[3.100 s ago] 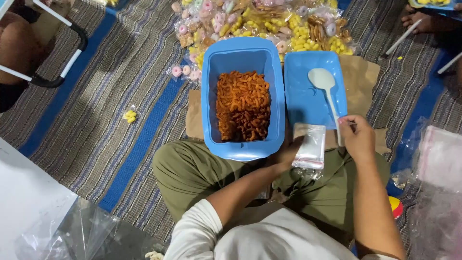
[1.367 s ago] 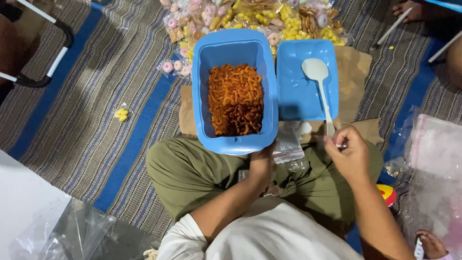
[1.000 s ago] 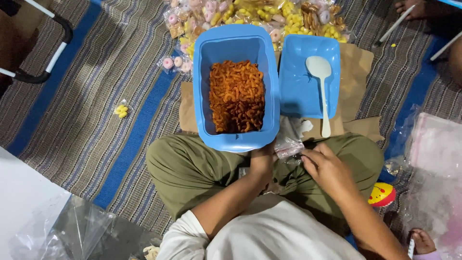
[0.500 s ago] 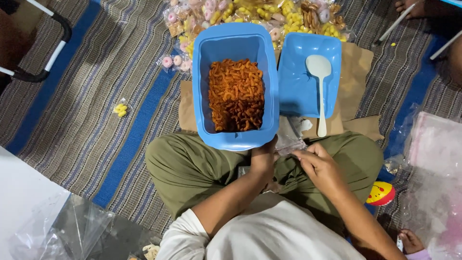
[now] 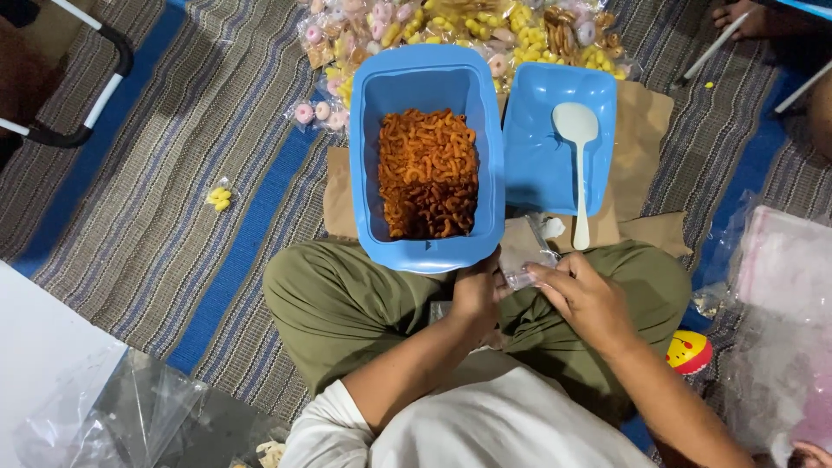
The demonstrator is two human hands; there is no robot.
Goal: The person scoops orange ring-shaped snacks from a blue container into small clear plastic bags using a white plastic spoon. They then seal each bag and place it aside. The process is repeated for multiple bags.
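Both hands meet at the middle of the frame, just below the blue tub [image 5: 429, 82]. Left hand [image 5: 477, 299] & right hand [image 5: 585, 299] each pinch a small clear bag [image 5: 527, 260] between them, fingers closed on its edges. The bag sits right by the tub's near rim. Tub has orange curly snacks [image 5: 427, 173] in it. Blue lid [image 5: 542, 130] lies to the right w/ a white scoop [image 5: 578, 152] on it. Snack packs [image 5: 468, 22] pile up at the top. Striped mat [image 5: 173, 173] is under it all.
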